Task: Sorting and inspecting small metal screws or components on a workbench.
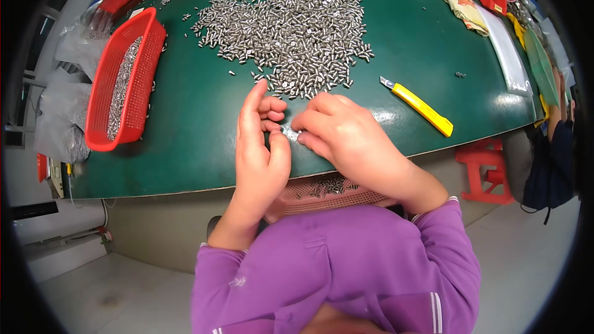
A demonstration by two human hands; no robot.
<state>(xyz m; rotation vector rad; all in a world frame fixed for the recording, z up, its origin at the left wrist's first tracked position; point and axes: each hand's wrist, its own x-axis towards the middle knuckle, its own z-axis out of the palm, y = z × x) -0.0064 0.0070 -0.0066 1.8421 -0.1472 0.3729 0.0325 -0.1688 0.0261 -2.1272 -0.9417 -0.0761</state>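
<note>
A large heap of small silvery metal pieces (303,25), short and pin-like, spreads over the green table (396,55). At its near edge are both my hands, close together with fingertips turned toward each other. My left hand (262,145) stands on its side, the index finger stretched out, the other fingers loosely bent and the thumb apart from them. My right hand (346,130) is palm down, thumb and fingers drawn together in a pinch. A small shiny bit shows at its fingertips, too small to name surely. Its palm side is hidden.
A red plastic basket (148,43) with more metal pieces stands at the left. To the right lies a yellow utility knife (424,109). Below the table's front edge, a pink basket (297,201) holds more pieces. A red stool (486,170) stands at the right.
</note>
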